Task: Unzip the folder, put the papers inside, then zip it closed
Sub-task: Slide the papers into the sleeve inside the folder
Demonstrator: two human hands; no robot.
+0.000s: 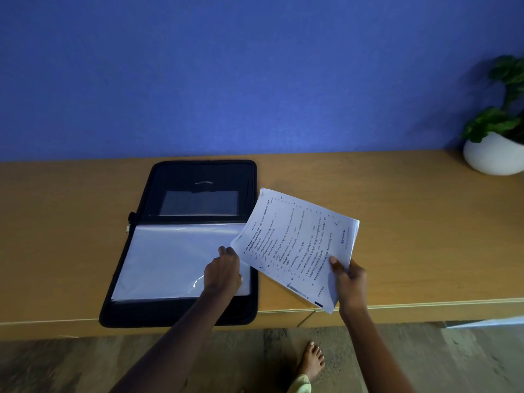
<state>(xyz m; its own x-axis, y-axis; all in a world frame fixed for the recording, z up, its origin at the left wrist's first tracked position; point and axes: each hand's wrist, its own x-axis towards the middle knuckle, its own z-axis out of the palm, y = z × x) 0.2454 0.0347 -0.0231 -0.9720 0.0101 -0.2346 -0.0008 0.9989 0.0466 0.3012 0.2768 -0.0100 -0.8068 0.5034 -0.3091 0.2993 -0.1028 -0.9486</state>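
A black fabric folder (181, 242) with rounded corners lies unzipped and spread flat near the front edge of the smooth wooden tabletop (411, 228), its long axis running from that edge toward the blue wall (255, 66). Its far half shows a dark pocket with a clear window; its near half carries glossy transparent sleeves (170, 262). The left hand (224, 273) reaches forward, palm down, fingers curled at the right edge of the sleeves, seemingly pinching that edge, though the grip is partly hidden. The right hand (350, 279) grasps a thin sheaf of printed white papers (295, 245) by the near right corner, thumb on top, held tilted above the tabletop just right of the folder. A white round pot (493, 157) with a leafy plant stands at the far right corner.
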